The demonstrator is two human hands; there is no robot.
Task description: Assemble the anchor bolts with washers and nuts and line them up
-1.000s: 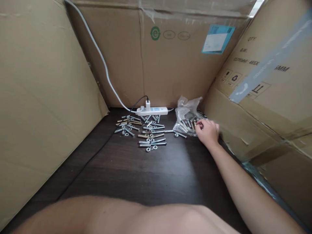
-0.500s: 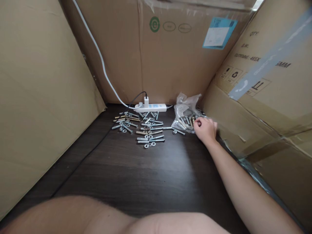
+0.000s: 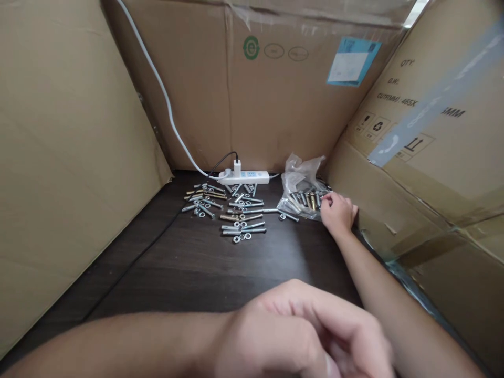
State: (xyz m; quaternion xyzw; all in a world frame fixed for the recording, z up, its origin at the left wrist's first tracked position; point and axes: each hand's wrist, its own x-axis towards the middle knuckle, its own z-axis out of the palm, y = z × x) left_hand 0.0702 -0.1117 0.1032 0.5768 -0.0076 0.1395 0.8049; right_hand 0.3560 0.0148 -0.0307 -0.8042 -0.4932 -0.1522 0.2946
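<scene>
My right hand (image 3: pixel 337 211) is at the right side of a clear plastic bag (image 3: pixel 292 181), its fingers curled together. Its fingertips are beside several silver and brass-coloured bolts (image 3: pixel 312 200) in the bag's mouth; what they pinch is hidden. Large in the foreground, my left hand (image 3: pixel 307 328) has its fingers bent inward toward the thumb, and I cannot make out what is inside them. Bolts lie in rows (image 3: pixel 252 230) with washers and nuts on the dark wood-grain surface. Another group of bolts (image 3: pixel 202 198) lies farther left.
A white power strip (image 3: pixel 252 177) with a plug stands behind the bolts. A black cable (image 3: pixel 147 247) crosses the surface on the left, and a white cord (image 3: pixel 167 105) hangs at the back. Cardboard boxes (image 3: pixel 71 131) wall in the left, back and right sides.
My left hand has come into view at the bottom, where mostly forearm showed before. My right hand has shifted slightly right and down, uncovering more bolts in the bag.
</scene>
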